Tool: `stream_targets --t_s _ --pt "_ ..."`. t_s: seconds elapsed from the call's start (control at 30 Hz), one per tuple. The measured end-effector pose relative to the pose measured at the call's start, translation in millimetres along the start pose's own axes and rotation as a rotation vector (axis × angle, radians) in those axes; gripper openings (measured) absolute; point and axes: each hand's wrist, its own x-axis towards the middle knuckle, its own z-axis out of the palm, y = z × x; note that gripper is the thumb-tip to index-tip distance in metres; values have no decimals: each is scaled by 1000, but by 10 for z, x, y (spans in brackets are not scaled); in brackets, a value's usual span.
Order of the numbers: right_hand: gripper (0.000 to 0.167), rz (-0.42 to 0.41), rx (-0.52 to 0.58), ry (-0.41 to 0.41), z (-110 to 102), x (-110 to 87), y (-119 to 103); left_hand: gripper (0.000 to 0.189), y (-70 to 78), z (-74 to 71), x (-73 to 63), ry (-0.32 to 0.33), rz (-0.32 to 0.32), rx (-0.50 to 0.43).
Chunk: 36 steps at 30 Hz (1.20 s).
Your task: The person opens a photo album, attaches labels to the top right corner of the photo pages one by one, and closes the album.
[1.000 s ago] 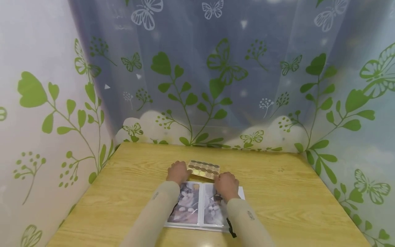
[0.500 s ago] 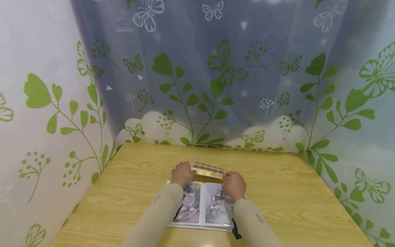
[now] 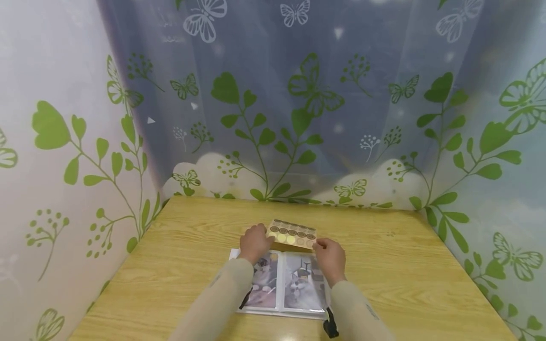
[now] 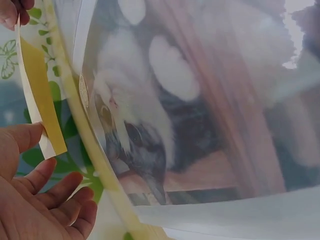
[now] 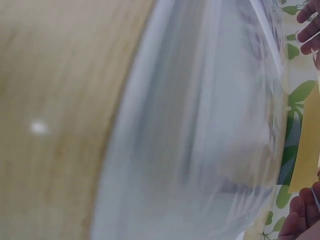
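Observation:
A small sheet of round stickers (image 3: 293, 233) in rows is held up between both hands, just beyond an open photo album (image 3: 280, 284). My left hand (image 3: 254, 244) pinches its left end between thumb and forefinger; the other fingers (image 4: 70, 205) spread loosely in the left wrist view. At the opposite end, my right hand (image 3: 330, 258) grips the corner. The sheet's plain yellowish back (image 4: 44, 95) faces the left wrist camera. Clear pockets in the album show cat photos (image 3: 264, 293), partly covered by the left forearm.
The album lies on a wood-grain table (image 3: 396, 274). A curtain (image 3: 362, 118) printed with leaves and butterflies encloses the table at the back and sides. Dark straps (image 3: 330, 327) hang at the sleeves.
Both hands have shifted slightly right with the sticker sheet. It tilted at half a second ago, showing fewer rows, and now its printed face shows more fully again.

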Motion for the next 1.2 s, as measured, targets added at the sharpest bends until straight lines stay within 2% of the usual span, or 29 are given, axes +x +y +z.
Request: stream_targets --t_s 0.3,0.57,0.7,0.83,0.97,1.2 --pt "23 6 31 46 -83 -178 46 36 42 -5 -132 8 36 -34" --pt "23 66 81 102 -159 -304 75 38 88 60 -258 16 32 -122" --pt "25 108 105 108 -178 -326 96 36 120 98 -304 27 19 -205" --pt "26 129 136 121 -196 -329 94 32 167 135 -321 50 11 -330" --pt "26 146 160 133 -193 -323 81 34 193 166 -325 56 -19 -498" --pt "26 163 176 143 -186 -322 73 38 234 238 -306 57 -178 -834"
